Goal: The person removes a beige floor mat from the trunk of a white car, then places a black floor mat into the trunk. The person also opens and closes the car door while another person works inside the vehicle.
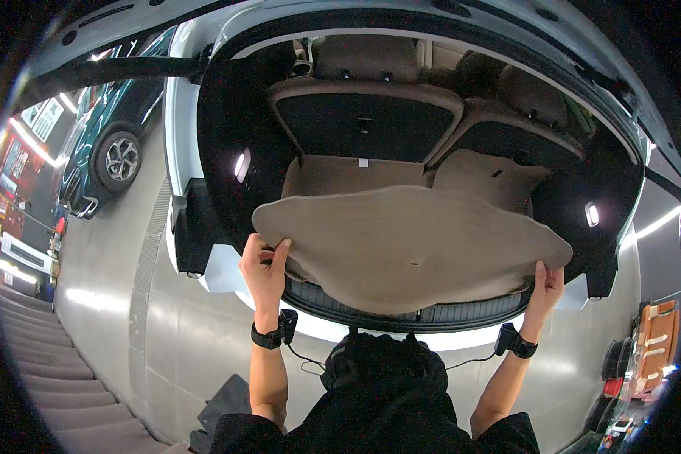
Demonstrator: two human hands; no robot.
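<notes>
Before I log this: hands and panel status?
Left hand, right hand gripping opposite ends. Trunk floor panel partly hides trunk sill. Rear seatbacks upright beyond; no obstruction visible.

A panel is held across the mouth of a car's cargo area, its left end gripped by the left hand and its right end by the right hand. The rear sill is partly covered by the panel's near edge. Beyond the panel, a left seatback and a right seatback are set side by side. The panel is flanked by a lamp on the left wall and a lamp on the right wall. To the left, another car is parked on the floor, separated from the cargo area by a drain strip.
</notes>
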